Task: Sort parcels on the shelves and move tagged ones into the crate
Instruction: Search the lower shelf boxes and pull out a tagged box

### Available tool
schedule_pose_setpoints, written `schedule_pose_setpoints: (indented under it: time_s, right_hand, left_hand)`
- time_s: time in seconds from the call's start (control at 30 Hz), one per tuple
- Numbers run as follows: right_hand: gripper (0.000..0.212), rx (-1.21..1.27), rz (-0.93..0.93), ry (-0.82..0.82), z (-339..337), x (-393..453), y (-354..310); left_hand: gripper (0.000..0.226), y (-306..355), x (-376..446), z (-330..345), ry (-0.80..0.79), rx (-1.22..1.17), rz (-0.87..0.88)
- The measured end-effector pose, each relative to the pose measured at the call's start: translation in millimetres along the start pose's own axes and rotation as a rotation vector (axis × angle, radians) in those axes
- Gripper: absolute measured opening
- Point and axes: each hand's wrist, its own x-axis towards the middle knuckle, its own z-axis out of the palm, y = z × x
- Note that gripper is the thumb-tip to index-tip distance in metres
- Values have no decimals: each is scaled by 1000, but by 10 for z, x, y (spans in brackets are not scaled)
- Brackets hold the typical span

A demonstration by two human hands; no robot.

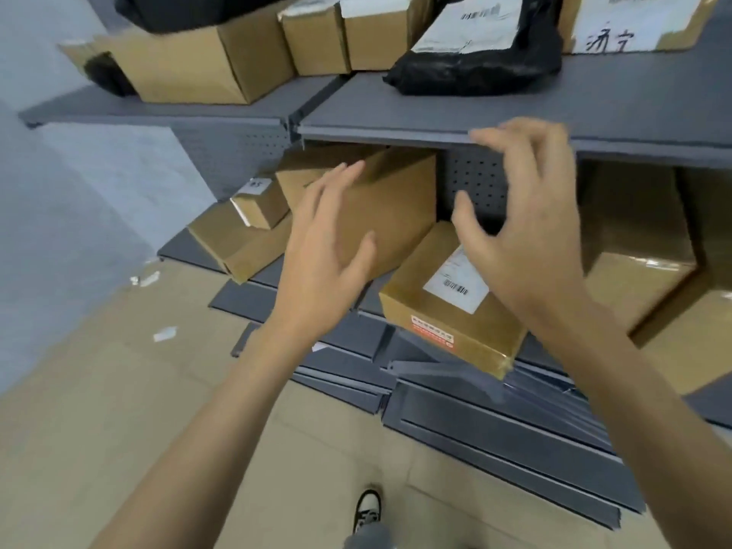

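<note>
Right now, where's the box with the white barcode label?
On the lower shelf, center-right in the head view: the labelled box lies tilted beside a bigger plain box, under the right hand.

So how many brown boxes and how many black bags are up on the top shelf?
Brown boxes: 4
Black bags: 3, counting the dark one at the far left, which is partly hidden
Total: 7
</note>
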Motion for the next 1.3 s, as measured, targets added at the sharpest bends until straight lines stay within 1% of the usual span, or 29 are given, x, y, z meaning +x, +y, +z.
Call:
schedule_pose_setpoints:
  time_s: [0.13,0.3,0.43,0.6,0.7,0.8,0.9,1.03,1.2,1.3]
  right_hand:
    - [40,93,-8,-148,638,-233,-375]
    - [40,211,83,-299,1567,-261,-923]
    - [41,292,201,-335,2313,-297,-1363]
    - [45,295,311,-391,3006,-318,-1711]
    - [44,272,373,-426,3233,-301,-1779]
    - [43,263,434,-434,3390,-279,-1734]
    - [43,273,553,-424,3557,-265,-1605]
    - [44,316,683,-378,3933,-117,-1437]
    - [56,400,786,-339,4660,315,-1399]
    - [64,352,773,-368,5059,615,-1396]
  left_hand:
    - [57,-648,-400,-338,-2,9,-170]
    - [57,-1426,-582,-822,-8,22,-287]
    - [55,-2109,-632,-1160,-12,25,-333]
    - [55,-2759,-577,-1445,-58,10,-356]
    - [54,-3042,-523,-1492,-117,-23,-364]
    - [53,-3259,-479,-1431,-110,-93,-393]
    - [52,-3448,-377,-1303,-129,-158,-415]
    - [52,-3771,-90,-1160,-162,-180,-416]
    - [58,-4258,353,-1005,-191,-128,-433]
    - [65,-4541,666,-936,-226,-103,-433]
